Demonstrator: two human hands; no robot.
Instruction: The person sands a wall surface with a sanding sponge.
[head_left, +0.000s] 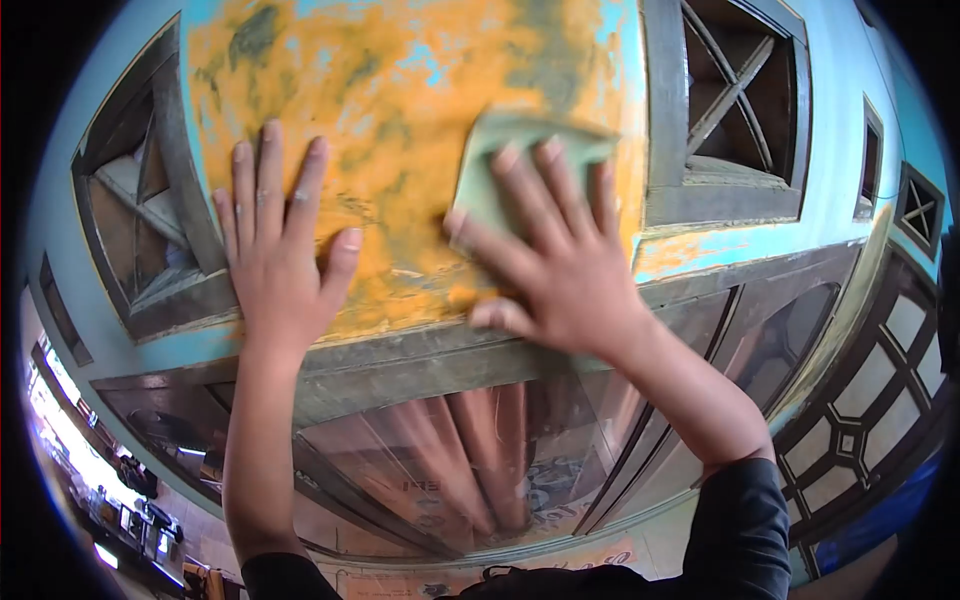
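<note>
My left hand (pixel 275 240) lies on the orange-patched wall (pixel 400 190), fingers spread and nothing in it. Pale smudges mark some of its fingers. To the right, my right hand (pixel 565 250) presses a green sheet of sandpaper (pixel 490 140) against the same wall. The fingers of this hand are apart on top of the sheet, and its thumb sticks out below, off the paper. Slight motion blur softens the right hand. Bits of turquoise and grey show through the orange surface. The sheet's underside is hidden.
Wooden-framed openings with crossed bars flank the panel, a left frame (pixel 150 215) and a right frame (pixel 745 205). Below runs a grey wooden beam (pixel 420 375) above glass with brown curtains (pixel 470 450). A patterned door (pixel 870 410) stands at the far right.
</note>
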